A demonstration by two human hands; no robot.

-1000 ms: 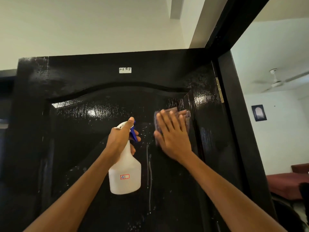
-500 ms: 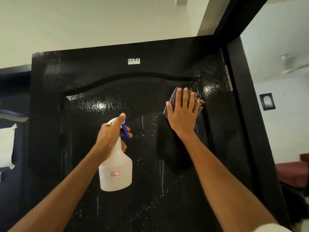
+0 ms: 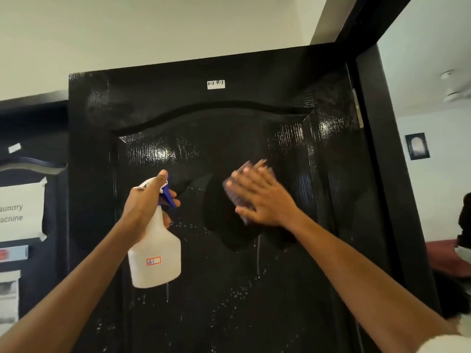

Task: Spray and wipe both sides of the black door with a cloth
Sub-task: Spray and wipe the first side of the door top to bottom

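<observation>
The glossy black door [image 3: 219, 128] fills the middle of the view, wet with spray droplets and drip lines lower down. My left hand [image 3: 145, 205] grips the neck of a white spray bottle [image 3: 155, 261] with a blue trigger, held just in front of the door panel. My right hand [image 3: 260, 197], blurred by motion, presses a purple cloth [image 3: 235, 192] flat against the upper panel with straight fingers. Only the cloth's left edge shows past the fingers. A dark wiped patch surrounds the cloth.
A small white label [image 3: 216, 84] is stuck near the door's top. The black door frame [image 3: 382, 154] with a metal hinge [image 3: 357, 108] stands at the right. Another dark door with a paper laundry sign [image 3: 20, 212] is at the left. A red sofa [image 3: 448, 256] lies beyond the doorway.
My right hand has swept the cloth down and to the left across the upper panel, widening the wiped patch. The left hand keeps holding the bottle in about the same spot.
</observation>
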